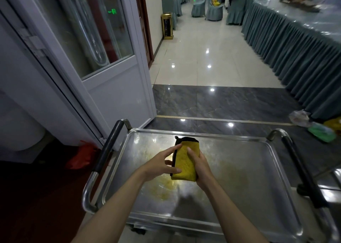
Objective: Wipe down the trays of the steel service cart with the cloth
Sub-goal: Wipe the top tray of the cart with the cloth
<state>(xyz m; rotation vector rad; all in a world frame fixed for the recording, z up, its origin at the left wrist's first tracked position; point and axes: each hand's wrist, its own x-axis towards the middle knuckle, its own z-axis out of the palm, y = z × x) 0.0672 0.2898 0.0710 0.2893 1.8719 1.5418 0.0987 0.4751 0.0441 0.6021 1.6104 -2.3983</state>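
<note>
A folded yellow cloth with a black edge is held above the top tray of the steel service cart. My right hand grips the cloth from its right side, fingers curled round it. My left hand holds the cloth's left edge, thumb on the yellow face and fingers behind. The tray is shiny steel with yellowish smears near its middle and front.
Black-gripped cart handles stand at the left and right. A white glazed door stands open at the left, with a red bag on the floor beside it. A skirted table runs along the right.
</note>
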